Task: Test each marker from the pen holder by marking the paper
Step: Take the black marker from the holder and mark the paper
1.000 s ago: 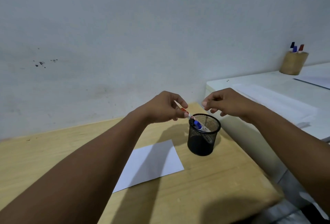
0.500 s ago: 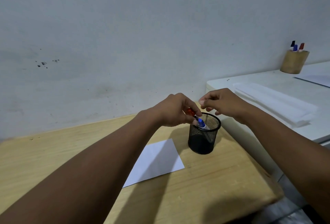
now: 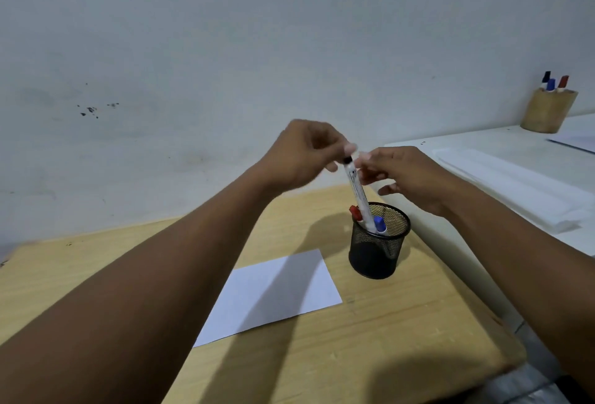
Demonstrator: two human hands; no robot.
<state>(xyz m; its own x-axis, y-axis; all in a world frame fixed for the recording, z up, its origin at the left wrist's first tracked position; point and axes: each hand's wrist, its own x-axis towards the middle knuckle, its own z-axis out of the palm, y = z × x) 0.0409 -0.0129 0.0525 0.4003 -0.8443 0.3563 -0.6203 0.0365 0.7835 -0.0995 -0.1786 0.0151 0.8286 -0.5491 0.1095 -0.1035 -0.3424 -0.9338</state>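
Note:
A black mesh pen holder (image 3: 376, 252) stands on the wooden table, right of a white sheet of paper (image 3: 273, 294). A red-capped marker (image 3: 354, 212) and a blue-capped marker (image 3: 380, 225) rest inside it. My left hand (image 3: 302, 155) pinches the black top end of a white marker (image 3: 358, 192), which is lifted with its lower end still inside the holder's rim. My right hand (image 3: 409, 178) hovers just right of that marker, its fingers spread and its fingertips close beside the barrel.
A white desk (image 3: 502, 158) stands higher at the right, with folded white paper (image 3: 515, 184) and a wooden cup (image 3: 547, 110) of markers at its back. The wall runs close behind the table. The table's front right corner (image 3: 502, 358) is near.
My left hand left the red marker in the holder and rose, pulling a white marker with a black end up out of it. My right hand stayed close above the holder.

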